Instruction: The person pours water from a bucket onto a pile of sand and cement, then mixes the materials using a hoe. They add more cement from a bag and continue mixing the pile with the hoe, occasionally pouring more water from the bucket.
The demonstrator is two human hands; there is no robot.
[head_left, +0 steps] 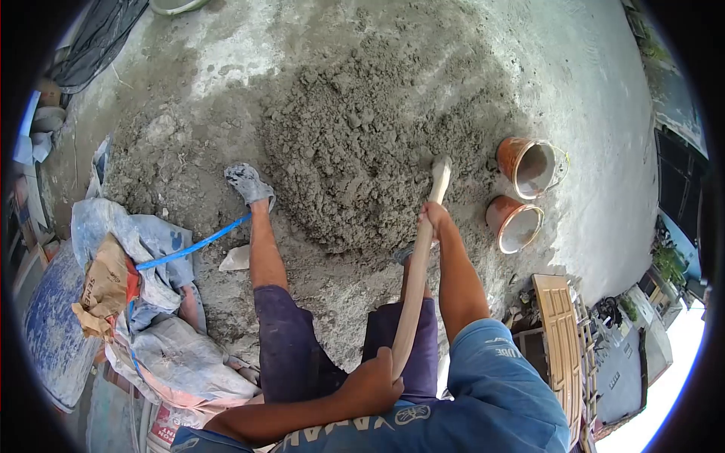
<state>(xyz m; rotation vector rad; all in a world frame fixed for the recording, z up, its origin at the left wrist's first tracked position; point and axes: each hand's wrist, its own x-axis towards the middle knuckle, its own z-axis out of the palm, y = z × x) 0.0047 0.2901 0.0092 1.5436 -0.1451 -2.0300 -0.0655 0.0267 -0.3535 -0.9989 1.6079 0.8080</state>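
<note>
A long pale wooden tool handle (pixel 414 302) runs from my waist out to the heap of wet grey mortar (pixel 347 151). My left hand (pixel 371 385) is wrapped round its near end, close to my body. Farther along, my right hand (pixel 434 215) grips the shaft with the arm stretched out. The far end of the handle meets the heap's right side, and the tool's working head is hidden there. My feet stand at the near edge of the mortar, the left one in a grey, mortar-smeared shoe (pixel 249 185).
Two orange buckets (pixel 513 155) with grey, coated insides stand right of the heap. Crumpled sacks (pixel 181 355) and a torn brown paper bag (pixel 106 287) lie at left, with a blue strap (pixel 196 247) reaching toward my left foot. A wooden door panel (pixel 559 332) is at lower right.
</note>
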